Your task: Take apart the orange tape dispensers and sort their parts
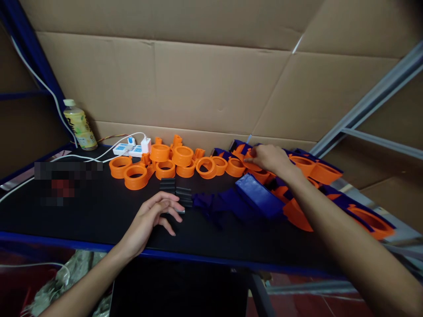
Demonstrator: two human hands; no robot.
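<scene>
On table | right hand (pixel 269 159) grips orange ring (pixel 251 165) | left hand (pixel 152 216) loosely spread

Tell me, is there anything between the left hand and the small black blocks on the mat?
Nothing visible. The left hand lies open on the black mat, its fingers already at the black blocks. The right hand is apart, on an orange part in the blue and orange pile.
</scene>
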